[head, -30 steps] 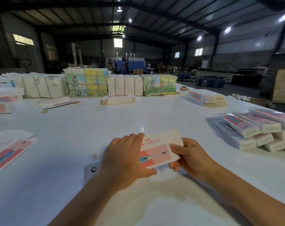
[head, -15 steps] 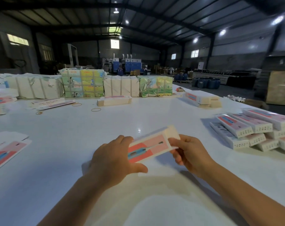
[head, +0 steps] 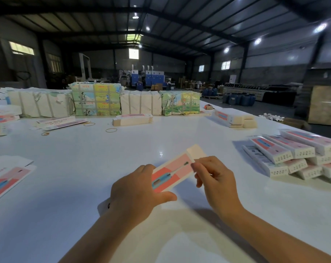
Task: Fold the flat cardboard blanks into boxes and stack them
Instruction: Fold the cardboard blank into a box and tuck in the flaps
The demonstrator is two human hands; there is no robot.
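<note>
The cardboard blank [head: 173, 172] hung tilted above the white table [head: 85, 168], left hand [head: 138, 194] curled round its near end, right hand [head: 215, 179] fingers pinching its far edge.

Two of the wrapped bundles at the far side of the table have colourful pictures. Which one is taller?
The left picture bundle, green and yellow with tape across it. Its top stands above the white bundles beside it; the right picture bundle is level with them.
</note>
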